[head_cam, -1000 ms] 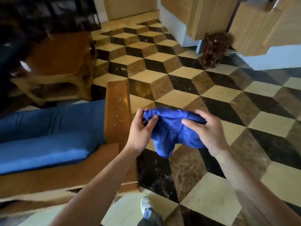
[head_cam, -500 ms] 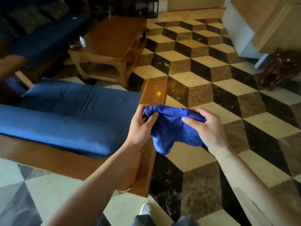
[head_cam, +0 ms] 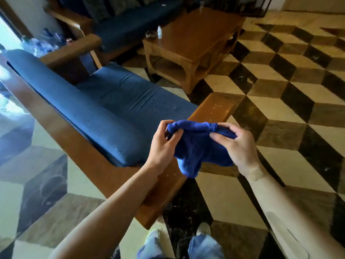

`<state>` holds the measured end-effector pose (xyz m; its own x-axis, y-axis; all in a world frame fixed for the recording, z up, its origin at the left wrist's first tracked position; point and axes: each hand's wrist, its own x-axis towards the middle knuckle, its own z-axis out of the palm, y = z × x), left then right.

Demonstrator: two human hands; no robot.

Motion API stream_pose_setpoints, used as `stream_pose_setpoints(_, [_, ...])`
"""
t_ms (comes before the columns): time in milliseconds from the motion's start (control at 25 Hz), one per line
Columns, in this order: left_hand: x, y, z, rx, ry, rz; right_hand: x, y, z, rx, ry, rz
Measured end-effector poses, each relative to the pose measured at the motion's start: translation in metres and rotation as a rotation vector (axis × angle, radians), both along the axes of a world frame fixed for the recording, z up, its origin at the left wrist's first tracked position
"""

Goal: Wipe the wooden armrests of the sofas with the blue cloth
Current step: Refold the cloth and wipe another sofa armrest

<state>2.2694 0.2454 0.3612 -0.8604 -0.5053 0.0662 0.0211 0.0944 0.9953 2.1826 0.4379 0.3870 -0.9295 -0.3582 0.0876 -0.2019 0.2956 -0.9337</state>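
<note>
I hold the blue cloth (head_cam: 197,146) between both my hands, above the near wooden armrest (head_cam: 214,109) of the sofa. My left hand (head_cam: 162,144) pinches the cloth's left top corner, thumb and fingers curled round the hemmed edge. My right hand (head_cam: 235,144) grips the right top corner, fingers bent over the bunched fabric. The top hem runs stretched between my two hands, and the rest of the cloth sags in a loose fold below them, its lowest tip hanging just beneath my wrists. The cloth is not touching the wood.

The armrest passes under my hands: its far end, flecked with pale specks, shows beyond my fingers, and its near end runs back toward my feet between my forearms. To the left of my left hand lies the sofa's blue seat cushion (head_cam: 115,101), with the blue back cushion (head_cam: 71,111) nearer to me along the wooden frame. Beyond my hands stands a wooden coffee table (head_cam: 203,40), and further left of it a second sofa with a wooden armrest (head_cam: 72,51). To the right of my right hand spreads the cube-patterned tile floor (head_cam: 280,101).
</note>
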Motion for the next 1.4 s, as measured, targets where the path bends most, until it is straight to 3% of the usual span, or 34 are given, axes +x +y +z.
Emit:
stream_pose_setpoints(280, [0.032, 0.040, -0.056, 0.181, -0.184, 0.355, -0.028, -0.013, -0.060, 0.094, -0.192, 0.278])
stream_pose_setpoints(440, [0.069, 0.061, -0.122, 0.341, -0.331, 0.506, -0.015, -0.022, -0.128, 0.226, -0.336, 0.380])
stream_pose_setpoints(760, [0.090, 0.072, -0.237, 0.528, -0.565, 0.792, 0.010, -0.048, -0.246, 0.471, -0.403, 0.507])
stream_pose_setpoints(960, [0.080, 0.062, -0.265, 0.212, -0.773, 0.836, 0.013, -0.094, -0.286, 0.546, -0.224, 0.480])
stream_pose_setpoints(1040, [0.080, 0.087, -0.264, -0.012, -0.747, 0.675, 0.014, -0.103, -0.296, 0.627, -0.126, 0.520])
stream_pose_setpoints(1160, [0.075, 0.096, -0.283, -0.704, -0.705, 0.245, 0.017, -0.104, -0.308, 0.618, 0.000, 0.526])
stream_pose_setpoints(1200, [0.068, 0.084, -0.294, -0.839, -0.734, 0.153, 0.015, -0.100, -0.311, 0.614, 0.049, 0.495])
stream_pose_setpoints(1400, [0.041, 0.049, -0.328, -1.108, -0.822, -0.017, -0.018, -0.061, -0.333, 0.648, 0.266, 0.381])
